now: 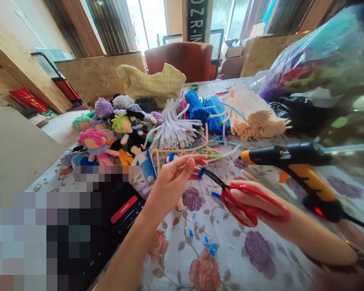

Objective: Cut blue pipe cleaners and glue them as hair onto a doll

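My left hand (172,178) is closed around a small pipe-cleaner doll with blue hair (171,157), mostly hidden behind my fingers. A short piece of blue pipe cleaner (202,173) shows at my left fingertips, against the blade tips of the scissors. Red-handled scissors (279,207) with dark blades are gripped in my right hand (245,198), whose fingers pass through the loops. Under the blades lies another short blue pipe-cleaner piece (216,195). Blue fluff and trimmings (210,245) are scattered on the flowered tablecloth (230,258).
A glue gun (309,173) with a red light stands at right. Finished dolls (97,141) are heaped at left, behind a dark tablet (109,230). Bundles of white (176,129), blue (197,107) and cream pipe cleaners (255,115) lie behind, beside a plastic bag (321,64).
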The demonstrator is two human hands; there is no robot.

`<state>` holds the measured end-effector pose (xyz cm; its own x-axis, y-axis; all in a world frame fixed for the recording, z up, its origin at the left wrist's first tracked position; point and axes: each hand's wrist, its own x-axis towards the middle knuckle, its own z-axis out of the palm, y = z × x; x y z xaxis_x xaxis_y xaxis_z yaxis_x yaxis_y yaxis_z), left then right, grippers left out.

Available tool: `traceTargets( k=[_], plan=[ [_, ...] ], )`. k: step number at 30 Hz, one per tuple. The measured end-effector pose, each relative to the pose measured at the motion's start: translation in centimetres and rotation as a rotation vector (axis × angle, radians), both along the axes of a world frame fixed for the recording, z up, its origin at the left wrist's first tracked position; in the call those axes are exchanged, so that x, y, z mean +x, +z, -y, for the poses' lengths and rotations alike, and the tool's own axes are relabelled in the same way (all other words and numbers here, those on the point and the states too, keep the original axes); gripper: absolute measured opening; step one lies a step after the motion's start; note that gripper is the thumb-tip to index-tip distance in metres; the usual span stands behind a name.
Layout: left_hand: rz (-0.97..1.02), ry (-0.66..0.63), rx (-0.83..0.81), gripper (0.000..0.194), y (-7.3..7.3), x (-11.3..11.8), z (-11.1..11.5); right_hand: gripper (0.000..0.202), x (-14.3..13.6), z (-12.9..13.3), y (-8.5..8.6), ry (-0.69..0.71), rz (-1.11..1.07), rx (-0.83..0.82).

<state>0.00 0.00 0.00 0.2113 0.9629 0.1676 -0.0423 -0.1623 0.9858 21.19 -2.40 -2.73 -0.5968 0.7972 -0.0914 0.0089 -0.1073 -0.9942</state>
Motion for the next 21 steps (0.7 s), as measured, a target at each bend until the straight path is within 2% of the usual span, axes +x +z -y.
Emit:
traceTargets(
  k=[4, 6, 9, 12, 16, 21],
  plan=[
    [0.071, -0.183, -0.117, 0.031, -1.1, -0.4, 0.2, 0.044, 0.0, -0.4, 0.1, 0.046, -0.008, -0.01],
    [0.103, -0.222, -0.149, 0.032, -1.5, -0.4, 0.2, 0.046, 0.0, -0.6, 0.0, 0.058, -0.011, -0.013],
    [0.127, -0.218, -0.179, 0.029, -1.8, -0.4, 0.1, 0.05, 0.2, -1.0, -0.4, 0.094, -0.014, -0.03],
    [0.163, -0.194, -0.207, 0.022, -1.9, -0.5, 0.1, 0.047, 0.1, -0.9, -0.4, 0.132, -0.024, -0.117],
    [0.202, -0.168, -0.225, 0.012, -2.1, -0.6, 0.2, 0.046, -0.3, -0.4, 0.3, 0.022, 0.002, -0.216],
    [0.183, -0.099, -0.215, 0.01, -2.2, -0.6, 0.0, 0.045, -0.6, 0.0, 0.3, 0.021, 0.042, -0.212]
  ],
)
